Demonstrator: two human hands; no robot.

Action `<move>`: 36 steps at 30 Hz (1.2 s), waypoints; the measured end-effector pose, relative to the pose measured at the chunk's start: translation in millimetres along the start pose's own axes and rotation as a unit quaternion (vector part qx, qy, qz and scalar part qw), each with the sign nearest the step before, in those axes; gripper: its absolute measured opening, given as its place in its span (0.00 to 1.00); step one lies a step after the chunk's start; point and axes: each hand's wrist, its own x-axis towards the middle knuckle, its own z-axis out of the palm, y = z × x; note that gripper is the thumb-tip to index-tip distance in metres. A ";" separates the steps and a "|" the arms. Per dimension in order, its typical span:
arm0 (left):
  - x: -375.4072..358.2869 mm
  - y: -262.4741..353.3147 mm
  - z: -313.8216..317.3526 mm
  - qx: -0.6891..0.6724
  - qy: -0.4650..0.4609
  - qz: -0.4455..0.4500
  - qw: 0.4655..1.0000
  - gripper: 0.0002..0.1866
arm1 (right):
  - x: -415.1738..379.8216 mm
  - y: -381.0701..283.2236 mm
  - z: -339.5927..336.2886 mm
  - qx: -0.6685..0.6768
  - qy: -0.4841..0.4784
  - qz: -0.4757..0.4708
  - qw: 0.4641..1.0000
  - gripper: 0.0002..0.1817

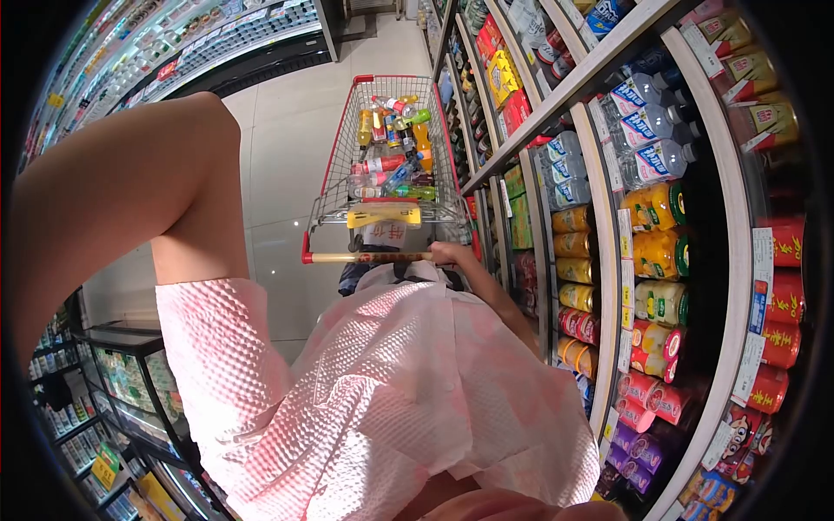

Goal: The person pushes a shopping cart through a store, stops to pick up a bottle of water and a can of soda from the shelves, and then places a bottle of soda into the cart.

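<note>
My right hand is closed around the right end of the handle of a shopping cart with red edging. Several drink bottles lie loosely in the cart, among them an orange bottle, a yellow one and some with red or green contents. A yellow panel is fixed at the cart's near end. My left arm is raised and bent at the elbow. Its forearm runs back past the left side of the view, so the left hand is out of sight.
Close along the right stand shelves with jars of fruit, clear bottles and red cans. A lit cooler lines the far left. A black-framed rack stands at lower left. Pale floor tiles run beside the cart.
</note>
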 end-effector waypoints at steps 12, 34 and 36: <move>39.2 -23.7 10.2 0.033 0.004 0.107 0.994 0.15 | -7.5 -2.2 1.0 0.011 0.023 -0.004 1.000 0.19; -519.5 187.7 356.3 0.174 -0.302 -0.726 0.593 0.16 | -63.5 -33.1 11.4 -0.117 0.253 -0.051 0.959 0.15; -522.0 194.4 358.2 0.135 -0.334 -0.772 0.524 0.18 | -64.7 -36.6 10.7 -0.124 0.261 -0.056 0.956 0.14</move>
